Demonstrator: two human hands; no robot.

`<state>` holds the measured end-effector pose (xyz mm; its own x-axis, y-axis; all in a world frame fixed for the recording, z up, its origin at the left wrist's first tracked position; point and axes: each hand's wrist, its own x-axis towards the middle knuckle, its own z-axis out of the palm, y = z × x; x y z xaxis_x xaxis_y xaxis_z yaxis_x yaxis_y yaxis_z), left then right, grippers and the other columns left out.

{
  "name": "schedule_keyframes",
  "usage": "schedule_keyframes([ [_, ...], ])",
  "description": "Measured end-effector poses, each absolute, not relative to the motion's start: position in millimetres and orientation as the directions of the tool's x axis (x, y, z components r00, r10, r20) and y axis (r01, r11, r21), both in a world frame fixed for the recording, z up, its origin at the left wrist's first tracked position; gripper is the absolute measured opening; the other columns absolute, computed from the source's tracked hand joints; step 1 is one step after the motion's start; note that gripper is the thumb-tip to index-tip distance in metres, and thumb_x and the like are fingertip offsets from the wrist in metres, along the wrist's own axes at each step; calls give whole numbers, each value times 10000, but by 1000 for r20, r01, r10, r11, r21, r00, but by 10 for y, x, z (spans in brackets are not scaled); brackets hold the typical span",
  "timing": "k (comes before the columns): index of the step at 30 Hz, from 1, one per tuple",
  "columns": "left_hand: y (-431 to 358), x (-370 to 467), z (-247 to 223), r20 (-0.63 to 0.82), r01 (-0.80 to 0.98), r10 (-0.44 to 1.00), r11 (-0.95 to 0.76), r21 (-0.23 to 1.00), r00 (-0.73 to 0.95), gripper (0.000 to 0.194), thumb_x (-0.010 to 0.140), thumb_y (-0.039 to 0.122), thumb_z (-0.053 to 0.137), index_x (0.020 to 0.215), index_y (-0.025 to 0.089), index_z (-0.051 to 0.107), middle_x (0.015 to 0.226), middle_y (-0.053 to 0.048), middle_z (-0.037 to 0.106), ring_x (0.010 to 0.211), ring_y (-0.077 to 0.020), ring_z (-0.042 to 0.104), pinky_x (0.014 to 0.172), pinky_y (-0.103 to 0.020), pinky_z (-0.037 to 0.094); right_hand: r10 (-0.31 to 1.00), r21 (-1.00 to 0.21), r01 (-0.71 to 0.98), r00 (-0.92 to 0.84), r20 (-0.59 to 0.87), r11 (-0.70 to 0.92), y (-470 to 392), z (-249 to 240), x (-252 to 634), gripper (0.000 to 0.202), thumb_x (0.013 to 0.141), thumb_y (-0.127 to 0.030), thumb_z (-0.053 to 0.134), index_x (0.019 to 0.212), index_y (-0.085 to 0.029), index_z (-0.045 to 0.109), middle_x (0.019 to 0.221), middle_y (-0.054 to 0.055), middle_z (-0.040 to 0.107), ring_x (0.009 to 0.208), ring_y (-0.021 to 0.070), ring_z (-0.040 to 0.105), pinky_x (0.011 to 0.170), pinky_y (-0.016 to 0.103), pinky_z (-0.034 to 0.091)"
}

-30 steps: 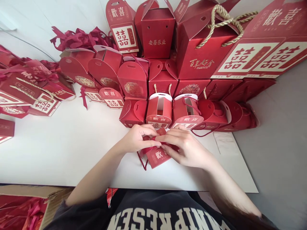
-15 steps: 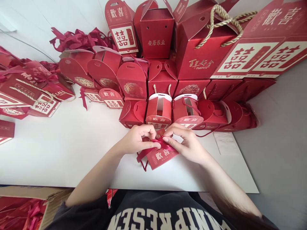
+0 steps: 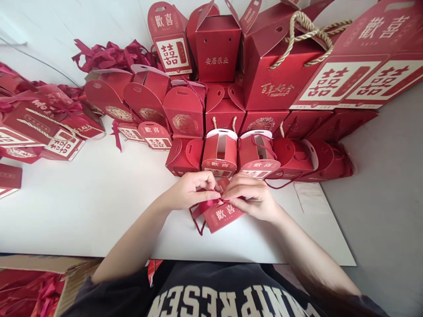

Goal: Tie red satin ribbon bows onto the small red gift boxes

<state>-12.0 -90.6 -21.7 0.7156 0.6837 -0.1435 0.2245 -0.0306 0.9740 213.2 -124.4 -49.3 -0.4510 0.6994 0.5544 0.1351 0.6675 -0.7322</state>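
Note:
A small red gift box (image 3: 226,215) with pale characters lies tilted on the white table in front of me. Across its top runs a dark red satin ribbon (image 3: 207,205). My left hand (image 3: 191,190) pinches the ribbon between thumb and fingers from the left side. From the right, my right hand (image 3: 251,196) pinches it too, and the fingertips of both hands nearly meet over the box. A twisted red cord (image 3: 198,225) sticks out at the box's left edge. My fingers hide part of the ribbon and the box's far end.
Rows of red gift boxes (image 3: 183,110) stand just beyond my hands, some with rope handles. More boxes (image 3: 42,119) are piled at the left, and loose ribbons (image 3: 114,56) lie at the back. A cardboard box (image 3: 75,281) with red contents is below the table's (image 3: 99,211) front edge.
Both hands have shifted their grip on the ribbon. My right fingers have curled in and moved closer to the left fingertips. The camera view has shifted slightly.

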Motion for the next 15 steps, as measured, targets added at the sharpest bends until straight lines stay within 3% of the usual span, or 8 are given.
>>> schedule_keyframes([
  [5,-922,-91,-208,-137,222,689,-36,974,711,274,855,351,652,775,153,481,866,-45,619,786,-133,593,702,-272,479,651,-677,188,-539,535,712,-1239,-448,2182,157,908,-144,603,950,-238,721,882,44,727,809,168,650,749,353,480],
  [10,-944,-67,-156,-98,268,702,-137,954,705,306,744,327,766,730,155,513,820,-24,610,817,-153,597,762,-290,483,651,-690,188,-567,505,699,-1239,-408,2183,152,891,-130,586,939,-228,692,908,51,717,846,183,627,773,367,482],
  [15,-1031,-56,-70,-32,344,722,-290,893,691,125,778,176,671,769,169,547,809,-6,643,752,-130,595,703,-254,470,688,-747,186,-574,445,639,-1264,-374,2203,120,876,-133,564,949,-206,624,896,50,690,827,186,592,766,366,479],
])
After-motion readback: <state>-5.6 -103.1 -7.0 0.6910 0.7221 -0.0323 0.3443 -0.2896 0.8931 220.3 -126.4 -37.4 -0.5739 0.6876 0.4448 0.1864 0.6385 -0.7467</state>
